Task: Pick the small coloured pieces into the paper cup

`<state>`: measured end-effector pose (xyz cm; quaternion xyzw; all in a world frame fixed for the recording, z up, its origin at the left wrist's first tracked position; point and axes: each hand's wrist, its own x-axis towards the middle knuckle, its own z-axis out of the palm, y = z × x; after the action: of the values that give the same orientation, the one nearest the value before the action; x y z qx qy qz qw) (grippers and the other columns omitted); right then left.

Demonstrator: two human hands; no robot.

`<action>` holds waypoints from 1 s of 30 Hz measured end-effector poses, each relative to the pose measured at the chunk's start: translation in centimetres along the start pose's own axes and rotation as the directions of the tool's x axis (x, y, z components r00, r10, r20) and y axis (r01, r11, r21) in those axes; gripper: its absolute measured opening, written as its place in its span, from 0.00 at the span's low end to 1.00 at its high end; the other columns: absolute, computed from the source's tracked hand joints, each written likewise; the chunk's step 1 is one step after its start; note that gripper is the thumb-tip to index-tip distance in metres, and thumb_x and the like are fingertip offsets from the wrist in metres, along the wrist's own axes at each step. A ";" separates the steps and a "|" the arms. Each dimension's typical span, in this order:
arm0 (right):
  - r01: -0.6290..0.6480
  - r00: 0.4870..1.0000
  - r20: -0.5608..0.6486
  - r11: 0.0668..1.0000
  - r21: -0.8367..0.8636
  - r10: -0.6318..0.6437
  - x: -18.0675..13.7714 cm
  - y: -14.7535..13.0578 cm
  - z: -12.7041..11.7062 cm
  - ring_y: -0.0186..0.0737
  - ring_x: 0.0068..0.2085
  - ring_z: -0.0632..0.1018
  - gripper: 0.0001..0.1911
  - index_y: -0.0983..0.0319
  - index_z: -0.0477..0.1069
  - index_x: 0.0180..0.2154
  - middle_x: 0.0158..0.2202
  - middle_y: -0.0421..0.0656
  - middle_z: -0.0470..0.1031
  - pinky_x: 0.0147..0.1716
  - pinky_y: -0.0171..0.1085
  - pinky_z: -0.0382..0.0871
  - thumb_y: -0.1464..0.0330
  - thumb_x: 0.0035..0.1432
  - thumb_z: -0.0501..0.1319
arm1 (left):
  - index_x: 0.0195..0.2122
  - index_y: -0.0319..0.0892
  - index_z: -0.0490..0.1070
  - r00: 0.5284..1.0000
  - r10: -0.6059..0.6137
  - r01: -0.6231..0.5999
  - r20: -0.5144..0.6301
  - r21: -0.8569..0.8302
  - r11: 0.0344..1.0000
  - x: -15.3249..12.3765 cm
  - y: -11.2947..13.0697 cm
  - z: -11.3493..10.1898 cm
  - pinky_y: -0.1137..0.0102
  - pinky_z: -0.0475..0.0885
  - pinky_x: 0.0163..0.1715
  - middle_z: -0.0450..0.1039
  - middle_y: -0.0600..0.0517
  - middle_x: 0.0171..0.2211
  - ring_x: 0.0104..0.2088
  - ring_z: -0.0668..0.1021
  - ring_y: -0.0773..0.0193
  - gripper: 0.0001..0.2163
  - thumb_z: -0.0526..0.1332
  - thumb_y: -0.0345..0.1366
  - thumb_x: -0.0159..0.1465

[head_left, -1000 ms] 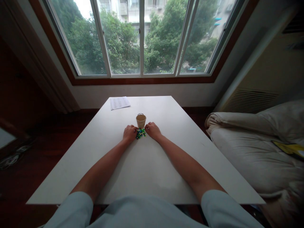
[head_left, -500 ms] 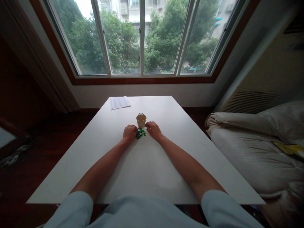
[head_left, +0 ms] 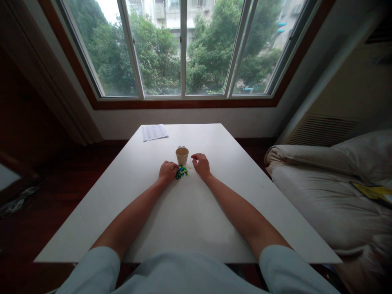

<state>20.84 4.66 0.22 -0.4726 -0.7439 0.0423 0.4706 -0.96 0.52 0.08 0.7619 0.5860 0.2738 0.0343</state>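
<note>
Left hand (head_left: pixel 168 170) curled at the edge of the pieces (head_left: pixel 183 172), right hand (head_left: pixel 201 165) loosely half-curled beside the upright bucket (head_left: pixel 182 157) on the tabletop (head_left: pixel 190 220); cannot tell whether either grips anything.

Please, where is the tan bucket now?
In the head view, the tan bucket stands on the white table, just beyond the small coloured pieces and left of the right hand.

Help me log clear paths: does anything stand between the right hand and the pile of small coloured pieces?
Nothing visible blocks it. Between the right hand and the pile, only tiny stray pieces lie on the white table. The beige bucket stands just beyond the pile.
</note>
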 end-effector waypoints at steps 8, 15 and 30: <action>0.092 0.990 -0.106 0.995 0.024 -0.089 0.1 -1.2 -0.7 0.48 0.51 0.70 0.16 0.59 0.74 0.50 0.48 0.48 0.73 0.54 0.49 0.68 0.69 0.65 0.52 | 0.39 0.46 0.81 0.996 -0.084 0.086 -0.036 0.037 0.996 0.0 0.2 -0.3 0.61 0.67 0.52 0.79 0.49 0.43 0.46 0.73 0.56 0.12 0.56 0.33 0.64; 0.241 0.970 0.013 0.971 -0.003 -0.241 -0.2 -2.5 -0.8 0.48 0.59 0.67 0.22 0.58 0.66 0.60 0.58 0.49 0.69 0.61 0.50 0.63 0.66 0.66 0.53 | 0.37 0.46 0.81 0.999 -0.047 0.048 -0.021 0.042 0.998 -0.1 0.6 -0.4 0.63 0.66 0.51 0.79 0.49 0.41 0.45 0.73 0.57 0.12 0.56 0.34 0.64; 0.158 0.971 0.191 0.987 -0.042 -0.148 -0.2 -2.4 -1.4 0.46 0.46 0.70 0.10 0.60 0.74 0.42 0.41 0.48 0.74 0.51 0.44 0.63 0.70 0.64 0.54 | 0.40 0.47 0.82 0.999 -0.035 0.035 -0.010 0.034 0.999 -0.3 0.9 -0.7 0.63 0.66 0.53 0.80 0.50 0.43 0.47 0.73 0.56 0.13 0.57 0.35 0.65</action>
<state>20.28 2.65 2.06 -0.4210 -0.8199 0.0288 0.3869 -0.54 -0.23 0.93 0.7508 0.6039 0.2665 0.0234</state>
